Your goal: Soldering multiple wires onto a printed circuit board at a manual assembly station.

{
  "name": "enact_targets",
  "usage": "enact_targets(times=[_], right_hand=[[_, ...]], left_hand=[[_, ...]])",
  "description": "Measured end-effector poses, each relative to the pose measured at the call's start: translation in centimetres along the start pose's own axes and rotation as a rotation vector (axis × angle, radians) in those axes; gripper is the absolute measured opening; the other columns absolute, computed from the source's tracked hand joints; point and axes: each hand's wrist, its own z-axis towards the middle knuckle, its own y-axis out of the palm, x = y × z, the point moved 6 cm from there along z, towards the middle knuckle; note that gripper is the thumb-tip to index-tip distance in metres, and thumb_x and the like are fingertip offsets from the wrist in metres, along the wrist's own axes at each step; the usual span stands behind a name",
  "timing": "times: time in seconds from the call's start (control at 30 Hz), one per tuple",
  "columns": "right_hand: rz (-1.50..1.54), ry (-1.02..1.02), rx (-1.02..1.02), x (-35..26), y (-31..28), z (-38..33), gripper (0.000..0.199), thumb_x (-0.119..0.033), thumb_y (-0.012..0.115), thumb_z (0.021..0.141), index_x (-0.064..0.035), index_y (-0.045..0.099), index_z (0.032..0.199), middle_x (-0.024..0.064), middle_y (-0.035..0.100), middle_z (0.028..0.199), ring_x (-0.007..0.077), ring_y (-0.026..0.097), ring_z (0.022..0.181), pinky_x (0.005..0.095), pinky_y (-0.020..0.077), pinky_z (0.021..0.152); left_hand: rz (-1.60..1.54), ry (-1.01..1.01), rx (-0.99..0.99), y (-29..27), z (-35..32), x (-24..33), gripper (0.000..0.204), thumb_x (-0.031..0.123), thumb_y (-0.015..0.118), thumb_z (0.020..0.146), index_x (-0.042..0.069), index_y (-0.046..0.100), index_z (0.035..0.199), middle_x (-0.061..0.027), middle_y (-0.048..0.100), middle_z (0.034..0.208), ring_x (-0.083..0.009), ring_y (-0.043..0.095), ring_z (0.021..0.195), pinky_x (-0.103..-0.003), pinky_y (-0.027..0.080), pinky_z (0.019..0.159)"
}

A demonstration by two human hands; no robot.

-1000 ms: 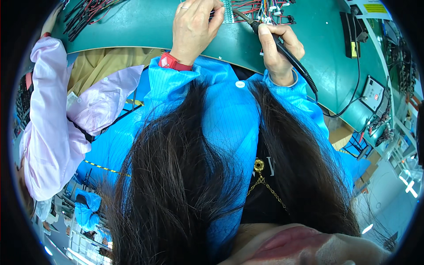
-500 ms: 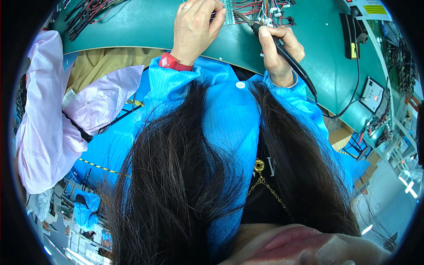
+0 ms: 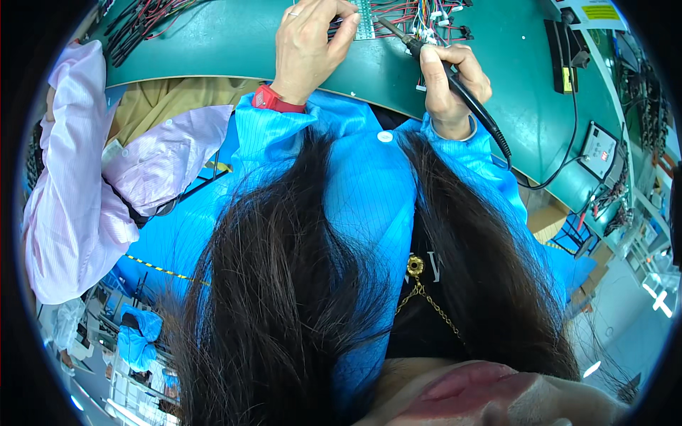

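Observation:
My right hand (image 3: 453,85) grips a soldering iron (image 3: 415,47) with a black handle and cord, its tip pointing up and left. The tip lies close to the right edge of a green circuit board panel (image 3: 365,25) on the green bench. At the panel's left side, my left hand (image 3: 310,50) is bent with thumb and forefinger close together. What they pinch is hidden by the fingers and the picture's top edge. Red and black wires run out on both sides of the panel, and a bundle of multicoloured wires (image 3: 428,21) with white connectors lies right of it.
A heap of black and red cables (image 3: 135,32) lies at the far left of the bench (image 3: 213,53). On the right stand a black holder (image 3: 563,57) and a control box (image 3: 601,151), with the iron's cord running nearby. A co-worker's pink sleeve (image 3: 67,177) is close on my left.
My left hand has shifted slightly left and down, showing a little more of the panel. My right hand and the soldering iron stay almost in place.

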Motion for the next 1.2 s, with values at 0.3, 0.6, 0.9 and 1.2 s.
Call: enact_targets(times=[0.3,0.6,0.9,1.2], right_hand=[[0.031,-0.049,0.033,-0.1,-0.4,0.2,0.009,-0.002,0.078,0.073,-0.0009,0.07,0.075,0.0088,0.068,0.067,0.0207,0.06,0.059,0.0313,0.0471,0.059],[0.058,-0.034,0.024,-0.3,-0.4,0.1,0.008,-0.002,0.078,0.071,-0.0016,0.07,0.073,0.0086,0.069,0.068,0.0213,0.06,0.057,0.0316,0.0458,0.06],[-0.004,0.038,0.012,0.3,-0.3,-0.3,0.008,-0.006,0.08,0.073,-0.0037,0.072,0.073,0.0056,0.067,0.066,0.0212,0.059,0.057,0.0325,0.0455,0.058],[-0.019,0.032,0.016,0.5,0.4,-0.1,0.008,-0.008,0.08,0.074,-0.0053,0.073,0.074,0.006,0.069,0.068,0.0218,0.059,0.057,0.0326,0.0465,0.059]], left_hand=[[-0.034,-0.186,0.256,-1.3,-1.6,-1.8,0.014,0.014,0.076,0.091,0.004,0.067,0.088,-0.0077,0.071,0.083,-0.0182,0.069,0.074,-0.032,0.053,0.07],[0.165,0.036,0.035,-0.9,-2.0,-1.3,0.011,0.011,0.071,0.092,0.004,0.063,0.094,-0.0089,0.066,0.082,-0.0257,0.06,0.068,-0.038,0.049,0.065],[0.207,0.368,0.126,-0.5,-0.3,2.6,0.01,0.01,0.076,0.086,0.006,0.067,0.084,-0.005,0.061,0.075,-0.0236,0.059,0.073,-0.036,0.046,0.07],[0.212,0.086,0.008,0.1,-0.7,0.9,0.009,0.009,0.073,0.08,0.006,0.066,0.085,-0.0069,0.071,0.092,-0.0309,0.062,0.106,-0.045,0.044,0.094]])
